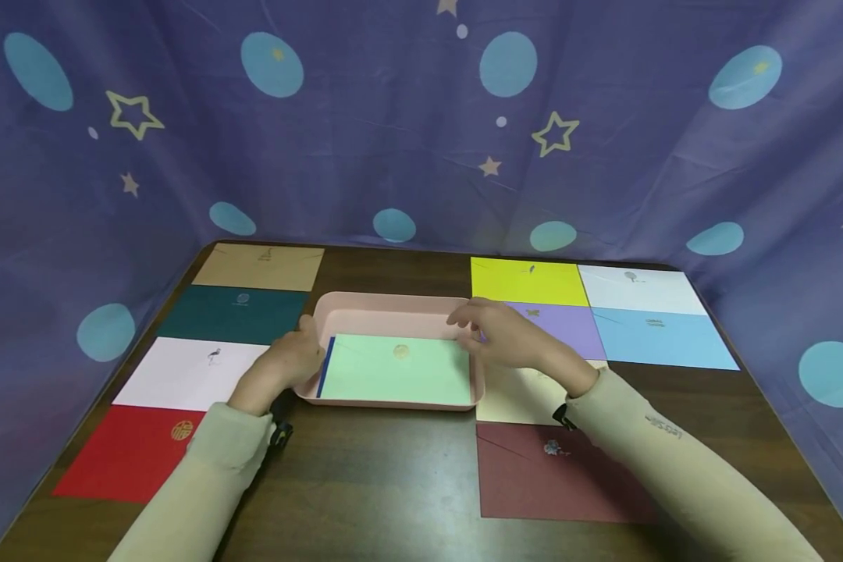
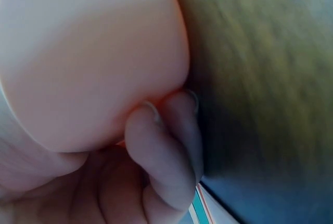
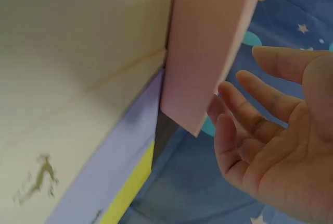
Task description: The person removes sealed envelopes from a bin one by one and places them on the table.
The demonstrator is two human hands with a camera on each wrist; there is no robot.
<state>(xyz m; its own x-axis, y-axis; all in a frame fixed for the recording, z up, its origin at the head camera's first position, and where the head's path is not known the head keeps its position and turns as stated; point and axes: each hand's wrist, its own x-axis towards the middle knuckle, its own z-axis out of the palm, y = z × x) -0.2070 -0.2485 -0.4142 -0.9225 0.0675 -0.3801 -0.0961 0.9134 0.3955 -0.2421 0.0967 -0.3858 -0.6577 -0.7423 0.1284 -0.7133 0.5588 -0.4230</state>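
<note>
A shallow pink tray (image 1: 386,321) stands in the middle of the table. Inside lies a mint-green card (image 1: 400,378) with a round gold emblem, and a dark blue strip (image 1: 325,367) shows along its left edge. My left hand (image 1: 298,355) grips the tray's left side, its fingers (image 2: 156,146) curled against the outer wall. Over the tray's right side hangs my right hand (image 1: 495,332), fingers apart and loosely bent, with nothing held. In the right wrist view, its fingertips point at the tray's wall (image 3: 203,47).
Tan (image 1: 256,269), dark green (image 1: 232,314), white (image 1: 183,373) and red (image 1: 126,453) cards lie in a left column. At right are yellow (image 1: 527,281), purple (image 1: 569,332), cream (image 1: 513,402), maroon (image 1: 555,484), white (image 1: 639,290) and light blue (image 1: 667,339) cards. A starry curtain (image 1: 407,140) hangs behind.
</note>
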